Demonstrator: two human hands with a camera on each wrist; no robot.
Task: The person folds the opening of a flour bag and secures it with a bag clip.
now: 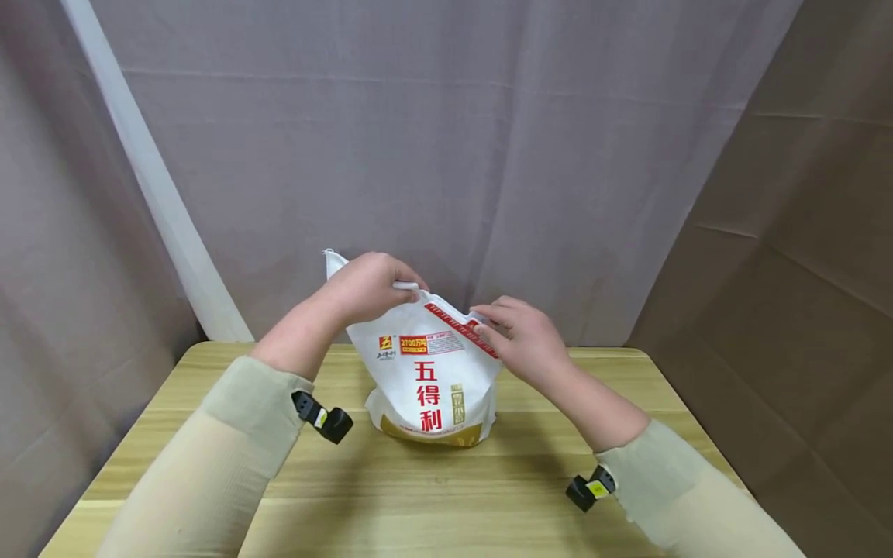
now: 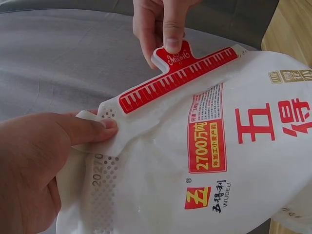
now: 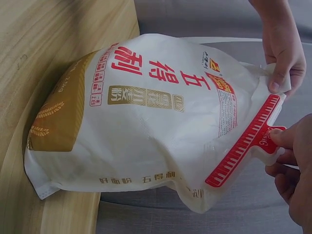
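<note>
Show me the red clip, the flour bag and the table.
red clip [image 2: 178, 80], left wrist view, middle of its keyboard-patterned bar
flour bag [image 1: 432, 380], head view, printed front
table [image 1: 432, 496], head view, bare wood in front

We see a white flour bag [image 1: 431, 380] with red characters and a gold band at its base, standing upright on the table at the middle, its top edge slanting down toward three o'clock. Along that top edge sits a red and white clip [image 2: 181, 78] printed like piano keys, its handle tab pointing to twelve o'clock in the left wrist view.
</note>
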